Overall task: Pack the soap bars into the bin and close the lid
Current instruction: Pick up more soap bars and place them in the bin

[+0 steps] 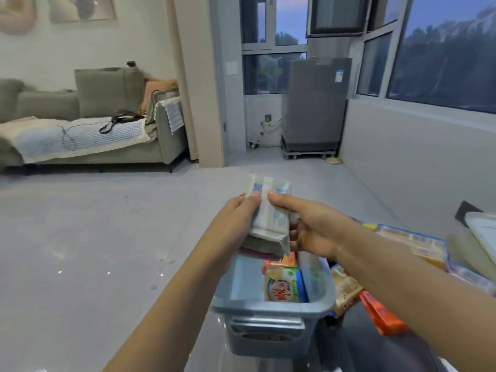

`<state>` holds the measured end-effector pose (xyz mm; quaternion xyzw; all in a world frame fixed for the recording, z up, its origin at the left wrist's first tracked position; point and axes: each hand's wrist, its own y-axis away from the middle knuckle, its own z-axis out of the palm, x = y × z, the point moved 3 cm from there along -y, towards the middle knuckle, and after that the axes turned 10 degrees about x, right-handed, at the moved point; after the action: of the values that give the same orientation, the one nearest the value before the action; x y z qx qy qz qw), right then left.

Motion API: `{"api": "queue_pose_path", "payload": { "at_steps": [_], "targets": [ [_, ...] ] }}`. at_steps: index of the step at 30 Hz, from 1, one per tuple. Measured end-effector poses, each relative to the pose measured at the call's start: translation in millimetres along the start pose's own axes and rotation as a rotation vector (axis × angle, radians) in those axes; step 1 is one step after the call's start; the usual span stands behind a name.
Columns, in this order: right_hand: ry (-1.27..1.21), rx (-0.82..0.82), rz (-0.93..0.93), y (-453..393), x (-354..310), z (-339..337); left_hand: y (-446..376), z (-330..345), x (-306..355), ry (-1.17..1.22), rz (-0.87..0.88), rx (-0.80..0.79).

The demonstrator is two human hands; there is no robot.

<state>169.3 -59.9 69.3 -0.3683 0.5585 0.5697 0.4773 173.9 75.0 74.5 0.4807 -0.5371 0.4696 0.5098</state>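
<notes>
A small stack of wrapped soap bars (272,213), a white one on top with darker ones beneath, hangs above the far end of the grey-blue plastic bin (271,308). My left hand (237,224) grips the stack from the left, and my right hand (308,226) grips it from the right with the thumb on top. Inside the bin a yellow-and-green wrapped soap bar (284,285) stands on edge against the right wall. The bin's left half shows bare bottom. A pale flat lid (483,234) lies at the far right edge.
More wrapped soap bars lie right of the bin: a tan one (345,291), an orange one (381,315) and a blue-edged multipack (413,242). Open grey floor spreads to the left. A sofa (88,130) stands far left, a grey appliance (316,108) by the windows.
</notes>
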Motion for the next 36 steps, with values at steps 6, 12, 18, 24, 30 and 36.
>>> {"api": "queue_pose_path", "payload": {
  "at_steps": [6,12,18,24,30,36],
  "targets": [
    [0.039,0.031,0.108,-41,4,22,-30,-34,-18,-0.081,0.055,0.109],
    [0.107,0.054,0.265,-77,19,24,-56,-46,-59,-0.104,-0.029,0.077],
    [0.144,0.081,0.381,-97,35,33,-64,-46,-85,0.023,-0.131,0.043],
    [0.121,0.089,0.418,-109,50,42,-64,-45,-92,0.139,-0.155,0.001],
    [0.199,0.142,0.423,-120,58,42,-67,-44,-94,0.116,-0.146,0.006],
    [0.77,0.211,0.386,-126,66,47,-67,-46,-94,0.117,-0.128,0.016]
  ]
}}
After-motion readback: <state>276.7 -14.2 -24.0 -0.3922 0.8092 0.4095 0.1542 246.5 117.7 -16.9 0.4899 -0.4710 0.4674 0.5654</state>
